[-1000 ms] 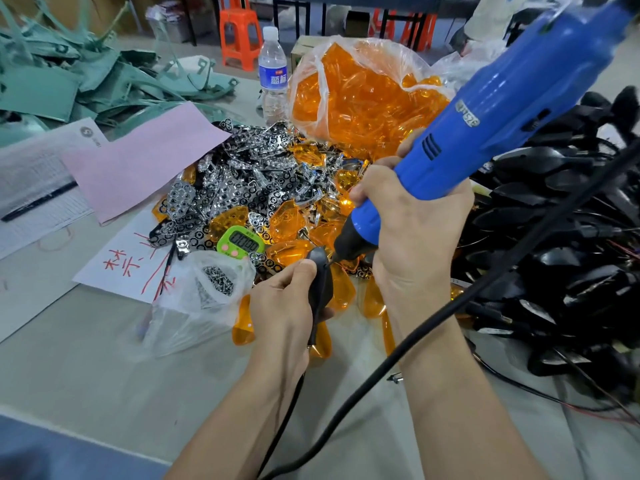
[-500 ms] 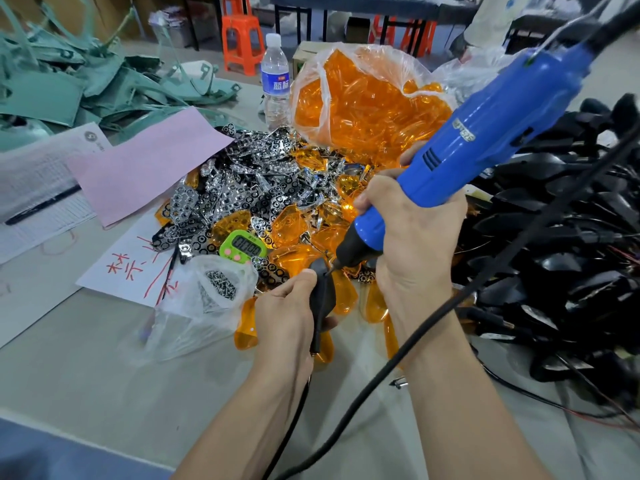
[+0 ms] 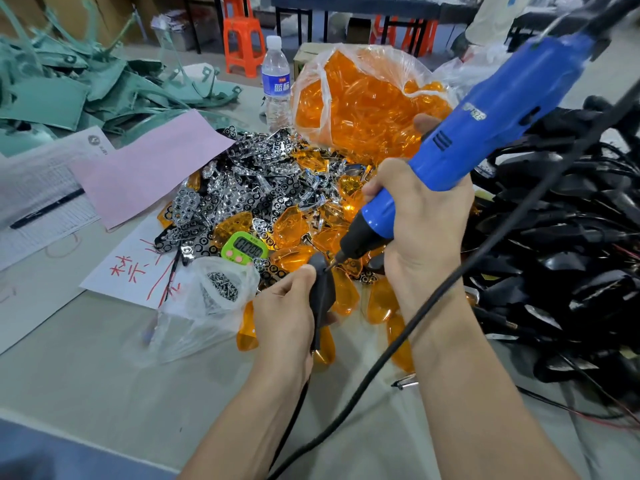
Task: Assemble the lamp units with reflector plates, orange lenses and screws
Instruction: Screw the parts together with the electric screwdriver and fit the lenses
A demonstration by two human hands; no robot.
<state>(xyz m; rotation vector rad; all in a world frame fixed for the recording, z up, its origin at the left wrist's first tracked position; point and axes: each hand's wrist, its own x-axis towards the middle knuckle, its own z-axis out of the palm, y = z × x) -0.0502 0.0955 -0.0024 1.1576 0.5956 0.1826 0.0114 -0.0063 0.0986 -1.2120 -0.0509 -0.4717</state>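
My left hand [image 3: 287, 317] grips a black lamp unit [image 3: 322, 289] upright over the table, its cable hanging down past my wrist. My right hand [image 3: 422, 230] holds a blue electric screwdriver [image 3: 485, 133], tilted down to the left, and its bit tip touches the top of the lamp unit. Loose orange lenses [image 3: 294, 226] and shiny reflector plates [image 3: 249, 188] lie heaped just behind my hands. A clear bag of screws [image 3: 221, 289] sits open to the left of my left hand.
A big bag of orange lenses [image 3: 360, 98] stands behind the heap. Black lamp units with cables [image 3: 561, 258] are piled at the right. A green timer [image 3: 245, 250], a water bottle [image 3: 276, 81], pink paper [image 3: 152, 168], white sheets and green plastic scraps [image 3: 69, 91] lie to the left.
The screwdriver tip has come down from beside the lamp unit onto its top. My left hand keeps holding the unit in about the same place.
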